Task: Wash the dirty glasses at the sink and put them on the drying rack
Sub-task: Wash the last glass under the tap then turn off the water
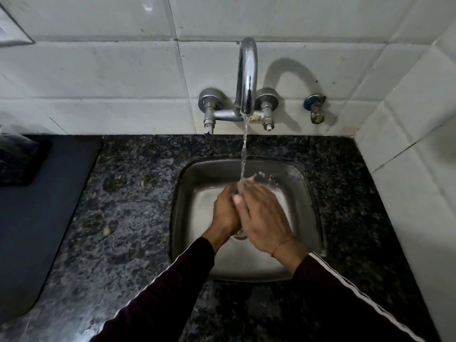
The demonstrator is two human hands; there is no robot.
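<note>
Both hands are together over the steel sink (306, 193), under the water running from the chrome tap (246, 77). A clear glass (267, 179) shows only as faint glints past the fingertips; most of it is hidden between the hands. My left hand (225, 211) curls around it from the left. My right hand (261, 213) lies over it with fairly straight fingers, thumb against the left hand. The stream lands on the fingers and splashes.
Dark speckled granite counter (128, 218) surrounds the sink. A dark grey mat or tray (37, 218) lies at the left, with a black object (17, 161) at its far end. White tiled walls stand behind and at the right. A small valve (315, 108) sticks out right of the tap.
</note>
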